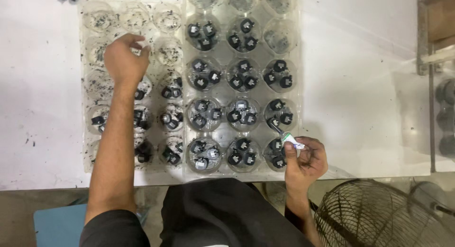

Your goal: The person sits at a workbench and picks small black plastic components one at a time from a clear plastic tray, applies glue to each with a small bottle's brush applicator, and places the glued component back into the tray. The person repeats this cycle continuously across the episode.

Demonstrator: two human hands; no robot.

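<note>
A white surface, scuffed and speckled with dark grit, is filling most of the head view, with two clear plastic trays lying side by side on it and touching along their long edges. The left tray is showing mostly bare, dusty cups in its far rows and small black parts only in its near rows; the right tray is carrying clusters of small black parts in nearly every round cup. Beyond the surface's near edge a wire fan guard is sitting low at the right, a blue block is showing at the lower left, and a metal frame is running along the right side. The left hand is reaching over the far part of the left tray, fingers curled downward and bunched together above a cup; whether it is pinching anything I cannot tell. The right hand is hovering at the near right corner of the right tray, pinching a small white tube whose dark nozzle is pointing into the cup just beside it.
</note>
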